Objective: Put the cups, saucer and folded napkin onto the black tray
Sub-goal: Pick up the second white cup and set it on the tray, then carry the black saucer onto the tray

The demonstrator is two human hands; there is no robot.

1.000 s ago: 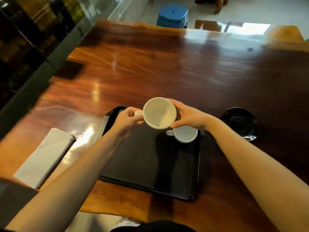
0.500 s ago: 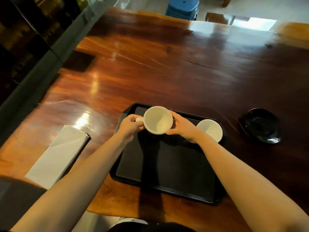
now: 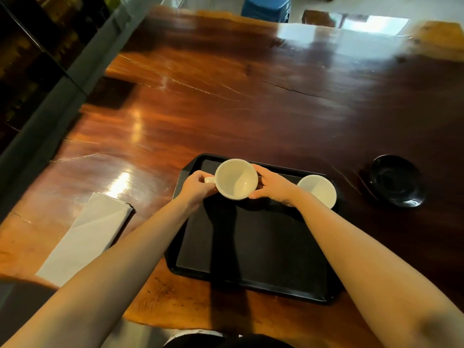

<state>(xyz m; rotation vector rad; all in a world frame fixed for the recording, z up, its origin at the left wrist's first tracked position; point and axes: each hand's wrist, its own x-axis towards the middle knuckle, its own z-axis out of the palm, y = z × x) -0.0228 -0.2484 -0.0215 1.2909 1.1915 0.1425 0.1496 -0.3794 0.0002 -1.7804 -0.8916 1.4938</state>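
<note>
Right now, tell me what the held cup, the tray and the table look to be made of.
Held cup: probably glazed ceramic; smooth cream-white, thick rim, soft sheen.
Black tray: likely moulded plastic; matte, rounded raised rim, hardly any glare.
Table: varnished solid wood; reddish grain, long cracks, mirror-like window reflections.

No text, label, brand, number or sign can be read anywhere in the view.
</note>
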